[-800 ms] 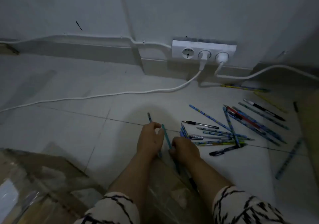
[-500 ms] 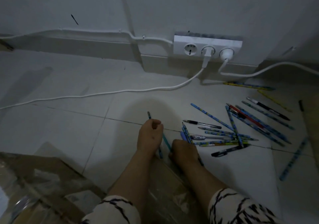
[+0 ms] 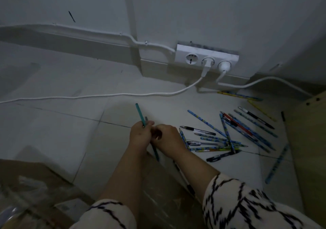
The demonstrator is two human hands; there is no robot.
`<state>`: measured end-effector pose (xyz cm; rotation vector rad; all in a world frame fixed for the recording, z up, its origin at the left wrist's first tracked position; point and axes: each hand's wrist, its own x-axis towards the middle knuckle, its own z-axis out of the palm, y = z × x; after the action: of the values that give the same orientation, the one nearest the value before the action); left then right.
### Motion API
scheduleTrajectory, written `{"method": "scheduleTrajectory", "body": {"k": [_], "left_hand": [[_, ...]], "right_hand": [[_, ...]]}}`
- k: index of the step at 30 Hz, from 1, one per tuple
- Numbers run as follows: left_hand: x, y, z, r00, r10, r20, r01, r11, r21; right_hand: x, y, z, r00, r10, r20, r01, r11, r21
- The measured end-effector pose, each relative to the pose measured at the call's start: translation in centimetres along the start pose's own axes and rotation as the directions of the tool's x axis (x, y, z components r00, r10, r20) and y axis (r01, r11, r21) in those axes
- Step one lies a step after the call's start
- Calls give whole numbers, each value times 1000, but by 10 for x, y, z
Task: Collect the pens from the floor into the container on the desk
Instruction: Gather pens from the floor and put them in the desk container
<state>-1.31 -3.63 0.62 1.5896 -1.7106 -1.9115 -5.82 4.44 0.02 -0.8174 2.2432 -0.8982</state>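
Both hands have lifted off the pale tiled floor [image 3: 74, 140] since the earlier frames, and the right hand [image 3: 167, 140] has come in against the left hand [image 3: 141, 137]. Left grip is closed round a teal pencil-like pen [image 3: 140, 114] and a second, grey-tipped pen [image 3: 146, 119], their tips pointing up and away; a dark lower end [image 3: 156, 153] sticks out below the fist. Right grip looks curled loosely beside them, though the dim view does not show whether it pinches anything. Just right of the right hand lies the scattered heap of blue patterned, black and red pens [image 3: 227, 137], still on the floor. Beyond both hands, a white triple wall socket [image 3: 207, 56] feeds a white cable [image 3: 105, 95].
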Motion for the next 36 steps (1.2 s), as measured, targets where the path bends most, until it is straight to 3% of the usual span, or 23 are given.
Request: {"method": "scheduleTrajectory", "body": {"k": [4, 10, 19, 21, 26, 31, 34, 36], "left_hand": [[0, 7, -4, 999, -47, -27, 38, 966, -254], [11, -5, -15, 991, -133, -31, 117, 946, -302], [17, -15, -10, 979, -202, 30, 201, 930, -309], [17, -16, -5, 981, -192, 14, 189, 944, -271], [20, -9, 12, 995, -83, -61, 71, 982, -176], [2, -1, 38, 995, -44, 90, 69, 956, -287], [-7, -5, 45, 991, -58, 122, 89, 959, -268], [-9, -10, 47, 991, -62, 119, 91, 962, -258]], "right_hand": [[2, 12, 5, 998, 62, 5, -61, 991, -119], [0, 35, 33, 963, 264, 45, -252, 950, -185], [-2, 52, 42, 934, 352, 61, -335, 922, -194], [-1, 51, 35, 938, 347, 19, -343, 932, -119], [-4, 41, 12, 935, 325, -140, -270, 911, 313], [-7, 42, -10, 982, 177, -64, -156, 956, 248], [-17, 50, -22, 978, 202, 58, -210, 925, 316], [-28, 57, -26, 946, 310, 95, -323, 871, 370]]}}
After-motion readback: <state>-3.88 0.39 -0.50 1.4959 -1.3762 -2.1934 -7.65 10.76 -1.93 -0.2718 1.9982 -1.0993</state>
